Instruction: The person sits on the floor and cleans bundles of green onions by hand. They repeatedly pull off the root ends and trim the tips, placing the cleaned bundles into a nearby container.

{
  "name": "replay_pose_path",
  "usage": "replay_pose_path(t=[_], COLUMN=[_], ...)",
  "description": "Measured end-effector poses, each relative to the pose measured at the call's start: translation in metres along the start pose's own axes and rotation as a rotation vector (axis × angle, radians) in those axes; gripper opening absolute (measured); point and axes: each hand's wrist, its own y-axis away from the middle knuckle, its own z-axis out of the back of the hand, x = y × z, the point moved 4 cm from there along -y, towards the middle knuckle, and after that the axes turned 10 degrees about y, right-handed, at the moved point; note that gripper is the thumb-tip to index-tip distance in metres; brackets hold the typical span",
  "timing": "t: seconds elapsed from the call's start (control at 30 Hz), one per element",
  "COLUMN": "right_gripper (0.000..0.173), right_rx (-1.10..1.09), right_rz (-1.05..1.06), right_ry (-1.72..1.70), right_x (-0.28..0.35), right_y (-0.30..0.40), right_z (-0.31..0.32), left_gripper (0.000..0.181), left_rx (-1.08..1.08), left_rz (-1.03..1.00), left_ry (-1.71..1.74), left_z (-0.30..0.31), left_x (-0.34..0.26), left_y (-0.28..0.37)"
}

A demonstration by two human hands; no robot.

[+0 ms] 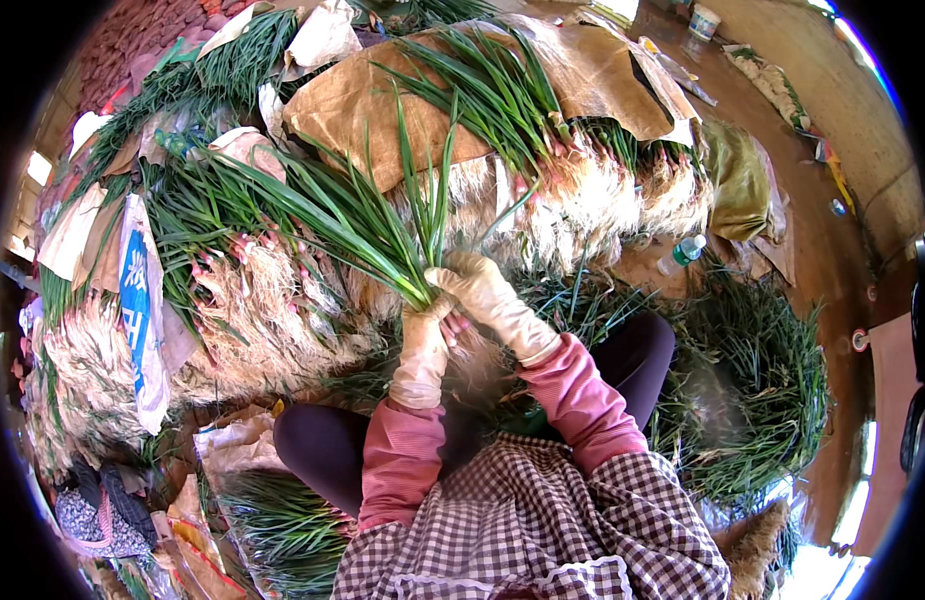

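Note:
Both my hands wear pale gloves and meet in front of my knees. My left hand [423, 341] is closed around a bunch of green garlic plants [391, 251]. Their long flat leaves fan up and away from me. Pinkish stem ends [453, 327] show below that grip, with blurred pale roots [477, 356] hanging between my wrists. My right hand [481, 289] lies against the bunch, its thumb at the stems. From its curled fingers sticks out a single green leaf [507, 214], apart from the others; the fingers' far side is hidden.
Stacked garlic plants with long roots [260, 300] lie before me, partly under brown sheets [387, 97]. At right are a heap of loose leaves [747, 405] and a plastic bottle [680, 256]. More plants [282, 517] lie by my left knee. A bucket [704, 22] stands far off.

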Motion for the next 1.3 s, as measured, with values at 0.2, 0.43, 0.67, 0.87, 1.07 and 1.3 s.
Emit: replay_pose_path(t=[0.2, 0.43, 0.67, 0.87, 1.07, 1.3], right_gripper=[0.02, 0.022, 0.015, 0.023, 0.024, 0.01], right_rx=[-0.354, -0.382, -0.148, -0.961, -0.936, -0.819], right_rz=[0.118, 0.024, 0.322, 0.512, 0.321, 0.447], right_ry=[-0.271, -0.708, 0.523, 1.055, 1.412, 0.987], right_x=[-0.027, -0.029, -0.03, 0.03, 0.045, 0.035], right_y=[-0.007, 0.014, 0.039, 0.019, -0.042, 0.048], right_z=[-0.026, -0.02, 0.008, 0.092, 0.123, 0.044], left_gripper=[0.013, 0.015, 0.021, 0.018, 0.023, 0.022], left_rx=[0.013, 0.02, 0.014, 0.027, 0.037, -0.077], left_rz=[-0.086, -0.132, -0.246, -0.09, 0.025, 0.037], left_ry=[-0.049, -0.118, 0.061, 0.222, 0.203, -0.023], left_z=[-0.004, -0.021, -0.026, -0.017, 0.002, 0.009], left_x=[-0.008, -0.012, -0.055, -0.053, -0.009, 0.007], left_y=[0.011, 0.022, 0.034, 0.02, -0.001, -0.007])
